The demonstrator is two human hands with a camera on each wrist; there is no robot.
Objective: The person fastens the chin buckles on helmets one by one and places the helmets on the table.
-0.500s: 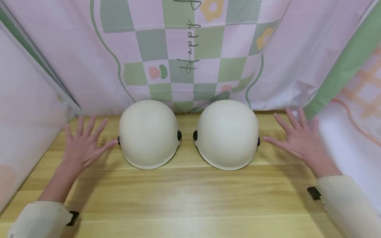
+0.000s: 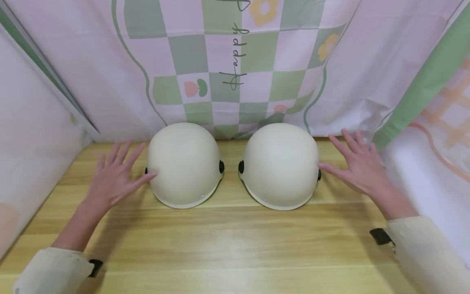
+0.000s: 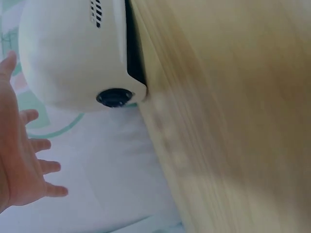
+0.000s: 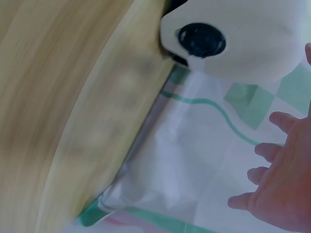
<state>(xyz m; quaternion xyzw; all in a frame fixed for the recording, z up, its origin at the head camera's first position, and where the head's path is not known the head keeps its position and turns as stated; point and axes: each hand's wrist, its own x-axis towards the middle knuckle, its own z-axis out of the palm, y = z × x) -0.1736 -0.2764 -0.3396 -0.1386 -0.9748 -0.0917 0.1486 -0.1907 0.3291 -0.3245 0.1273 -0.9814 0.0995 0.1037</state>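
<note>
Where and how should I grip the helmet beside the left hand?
Probably the near rim of the helmet, from the person's side, hooking beneath it: the dome is smooth and rounded, while a dark gap shows between that rim and the table.

wood-grain tabletop | behind: checked pastel cloth | right: green band

Cream helmets; green-checked cloth; yellow wood-grain table.
</note>
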